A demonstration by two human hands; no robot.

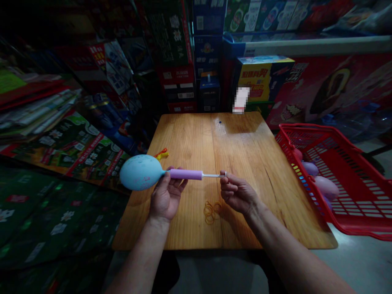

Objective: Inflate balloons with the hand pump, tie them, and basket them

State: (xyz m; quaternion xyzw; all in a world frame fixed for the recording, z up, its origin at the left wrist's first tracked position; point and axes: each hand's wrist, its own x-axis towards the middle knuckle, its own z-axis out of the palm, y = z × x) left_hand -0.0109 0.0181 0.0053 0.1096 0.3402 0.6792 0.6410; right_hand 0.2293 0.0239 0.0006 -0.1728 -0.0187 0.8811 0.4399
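— Where do we start, at our fingers?

— Yes. The fingertips [224,177] of our right hand [237,194] are pinched closed on the far end of the thin plunger rod [211,175], just right of the frame's centre. The rod is drawn out of the purple pump [185,174].

— And our left hand [167,196]?

— Its fingers [177,183] curl shut around the pump's left end, where the neck of the blue balloon [141,172] meets it. The balloon is inflated and juts out to the left, over the edge of the wooden table [245,151].

— What lies around us?

— A loose cluster of rubber bands [212,210] lies on the table below and between our hands. A limp orange and yellow balloon [161,154] lies near the table's left edge, just above the blue one. At the right of the frame a red basket [352,228] sits against the table, with pale inflated balloons [326,185] inside. Stacked boxes [263,77] fill the upper frame.
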